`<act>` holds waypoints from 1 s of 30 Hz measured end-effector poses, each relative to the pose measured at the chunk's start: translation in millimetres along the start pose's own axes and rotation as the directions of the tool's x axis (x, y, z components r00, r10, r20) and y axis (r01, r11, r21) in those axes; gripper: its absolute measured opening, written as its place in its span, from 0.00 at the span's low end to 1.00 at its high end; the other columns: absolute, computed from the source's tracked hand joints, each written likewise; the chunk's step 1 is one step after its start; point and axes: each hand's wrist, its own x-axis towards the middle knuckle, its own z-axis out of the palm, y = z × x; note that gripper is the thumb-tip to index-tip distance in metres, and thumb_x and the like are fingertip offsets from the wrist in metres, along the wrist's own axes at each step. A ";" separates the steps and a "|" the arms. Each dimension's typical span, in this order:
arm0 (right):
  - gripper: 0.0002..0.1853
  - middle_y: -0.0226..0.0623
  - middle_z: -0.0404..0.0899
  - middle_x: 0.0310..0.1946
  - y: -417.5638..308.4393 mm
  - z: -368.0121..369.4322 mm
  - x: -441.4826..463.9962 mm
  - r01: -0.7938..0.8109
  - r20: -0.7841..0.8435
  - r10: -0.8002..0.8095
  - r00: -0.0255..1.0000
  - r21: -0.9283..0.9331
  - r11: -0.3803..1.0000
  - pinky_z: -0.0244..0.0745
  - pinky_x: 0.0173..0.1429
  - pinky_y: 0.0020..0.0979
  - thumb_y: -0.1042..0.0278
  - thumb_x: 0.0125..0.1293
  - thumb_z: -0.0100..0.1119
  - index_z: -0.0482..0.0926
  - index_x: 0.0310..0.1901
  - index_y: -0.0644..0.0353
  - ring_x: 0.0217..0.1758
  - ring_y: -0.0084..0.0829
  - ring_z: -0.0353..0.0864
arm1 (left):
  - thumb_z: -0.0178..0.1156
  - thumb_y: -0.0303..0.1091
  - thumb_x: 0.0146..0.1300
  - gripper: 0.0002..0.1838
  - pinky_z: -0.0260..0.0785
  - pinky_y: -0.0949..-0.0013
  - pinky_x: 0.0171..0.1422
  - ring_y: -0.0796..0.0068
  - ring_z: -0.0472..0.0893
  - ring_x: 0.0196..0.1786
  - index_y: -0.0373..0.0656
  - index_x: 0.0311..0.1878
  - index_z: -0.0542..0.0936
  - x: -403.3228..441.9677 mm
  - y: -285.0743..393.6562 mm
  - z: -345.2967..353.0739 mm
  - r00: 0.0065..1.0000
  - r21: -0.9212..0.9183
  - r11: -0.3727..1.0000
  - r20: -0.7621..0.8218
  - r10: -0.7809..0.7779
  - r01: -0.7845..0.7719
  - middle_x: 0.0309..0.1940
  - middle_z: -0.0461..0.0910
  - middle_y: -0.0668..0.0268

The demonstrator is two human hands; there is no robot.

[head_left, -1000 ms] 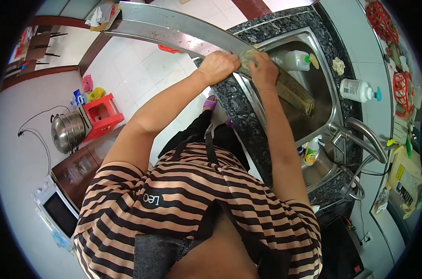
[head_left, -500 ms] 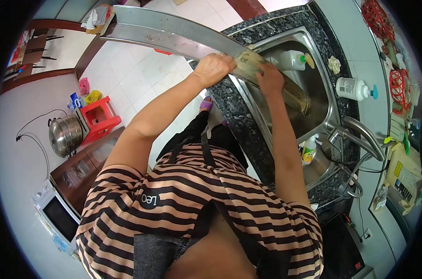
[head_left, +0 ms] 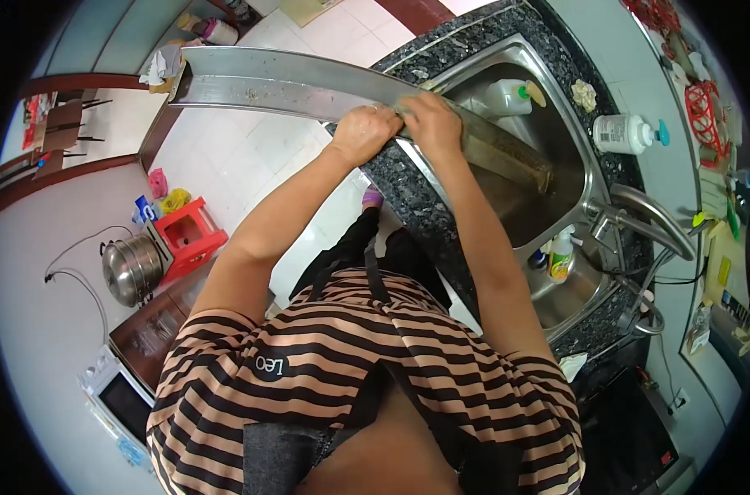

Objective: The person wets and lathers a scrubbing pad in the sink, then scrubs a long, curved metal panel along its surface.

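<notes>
A long, shiny metal trough (head_left: 276,89) with raised sides slants across the counter edge. Its lower end lies in the large sink basin, where the metal looks brown and grimy. My left hand (head_left: 366,134) is closed over the trough's near edge, just outside the sink. Close beside it, my right hand (head_left: 432,125) is closed at the trough by the sink rim, fingers bent over the metal. Whether a cloth is under those fingers is hidden.
The steel sink (head_left: 585,177) has a tap (head_left: 651,219) on its right. A bottle with a green cap (head_left: 507,97) lies in the basin, and a white pump bottle (head_left: 626,134) lies on the dark counter (head_left: 408,186). A red stool (head_left: 189,235) stands left, beside a steel pot (head_left: 132,271).
My right hand has moved up and left along the trough, from over the basin to beside my left hand. The trough's far end has dropped slightly in view.
</notes>
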 end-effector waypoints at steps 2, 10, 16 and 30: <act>0.12 0.36 0.81 0.43 -6.8 9.1 0.3 -0.061 -0.028 0.061 0.998 0.006 0.998 0.77 0.50 0.42 0.69 0.56 0.64 0.84 0.44 0.51 0.48 0.42 0.81 | 0.56 0.35 0.61 0.04 0.76 0.65 0.39 0.68 0.83 0.36 0.50 0.35 0.80 0.1 0.4 -2.2 0.999 0.005 1.000 0.046 0.007 -0.007 0.31 0.78 0.68; 0.12 0.36 0.81 0.40 8.8 8.7 -15.2 -0.293 -0.253 0.272 0.928 -0.048 0.955 0.79 0.44 0.41 0.66 0.55 0.66 0.84 0.43 0.51 0.44 0.43 0.82 | 0.54 0.33 0.62 0.11 0.77 0.66 0.43 0.68 0.83 0.39 0.52 0.45 0.82 3.5 2.1 -6.3 0.991 0.021 0.999 0.120 -0.052 0.050 0.39 0.81 0.70; 0.07 0.32 0.77 0.33 -18.7 16.7 25.3 -0.151 -0.319 0.090 0.944 -0.173 0.973 0.78 0.38 0.40 0.66 0.54 0.64 0.82 0.37 0.48 0.37 0.39 0.81 | 0.55 0.33 0.61 0.09 0.77 0.65 0.43 0.68 0.83 0.41 0.52 0.43 0.82 2.8 2.0 -4.9 0.986 0.032 0.999 0.164 -0.033 0.028 0.40 0.81 0.70; 0.12 0.30 0.77 0.39 3.4 -0.5 10.0 -0.013 -0.213 -0.006 0.977 -0.089 0.996 0.80 0.43 0.37 0.68 0.53 0.66 0.82 0.41 0.50 0.46 0.36 0.79 | 0.58 0.34 0.60 0.12 0.76 0.68 0.40 0.72 0.82 0.39 0.53 0.46 0.84 4.3 5.8 -7.7 0.996 0.080 0.996 0.078 0.036 -0.042 0.34 0.79 0.72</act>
